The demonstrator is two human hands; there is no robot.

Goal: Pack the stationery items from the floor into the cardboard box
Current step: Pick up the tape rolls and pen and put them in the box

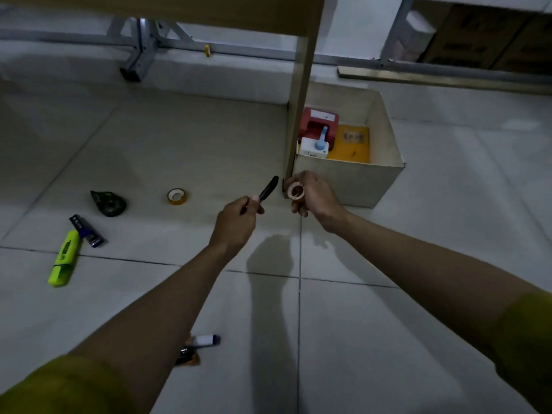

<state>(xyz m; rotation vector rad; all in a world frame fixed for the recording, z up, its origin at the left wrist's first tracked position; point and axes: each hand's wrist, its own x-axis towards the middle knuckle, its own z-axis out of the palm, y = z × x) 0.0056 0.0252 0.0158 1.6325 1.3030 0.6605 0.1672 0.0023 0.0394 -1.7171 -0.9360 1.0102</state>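
My left hand (pixel 239 218) grips a black pen (pixel 268 188) that points up and right, above the floor. My right hand (pixel 313 194) holds a small pale tape roll (pixel 296 191) just in front of the cardboard box (pixel 358 182). Inside the box lie a red item (pixel 318 121), a white and blue item (pixel 316 144) and a yellow packet (pixel 351 143). On the floor lie a yellow tape roll (pixel 176 196), a black tape dispenser (pixel 109 202), a green highlighter (pixel 64 258), a dark stapler (pixel 87 230) and a white marker (pixel 203 340).
A wooden table leg (pixel 300 109) stands against the box's left side, with the tabletop overhead. Metal frame rails (pixel 140 46) run along the back. A small black and orange item (pixel 186 355) lies partly under my left forearm. The floor is pale tile.
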